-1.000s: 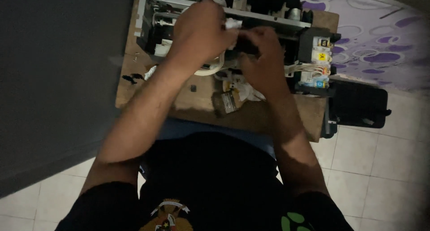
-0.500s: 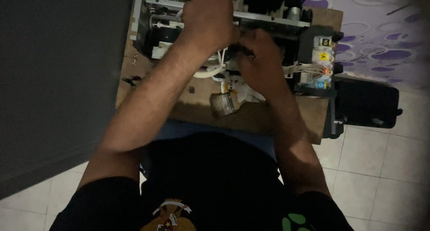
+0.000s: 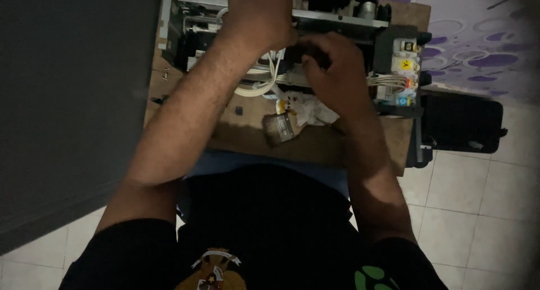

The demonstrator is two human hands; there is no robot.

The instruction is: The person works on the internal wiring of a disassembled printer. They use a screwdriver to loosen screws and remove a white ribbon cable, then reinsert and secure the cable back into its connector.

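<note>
Since the earlier frame your left hand [image 3: 261, 17] has shifted up onto the silver metal rail of the opened printer chassis [image 3: 337, 15], fingers curled over it, though you cannot tell what they clamp. Your right hand [image 3: 332, 70] sits mid-chassis, fingers pinched together on a small dark part beside the white ribbon tubes [image 3: 264, 82]. You appear mid-disassembly on the brown wooden table [image 3: 247, 132]; the next move likely calls for a steady brace and careful pull, with the flat wooden-handled paintbrush [image 3: 281, 127] lying near.

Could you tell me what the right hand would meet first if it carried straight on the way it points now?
Probably the left hand: the right hand points up-left across the opened printer, though depth is unclear.
</note>
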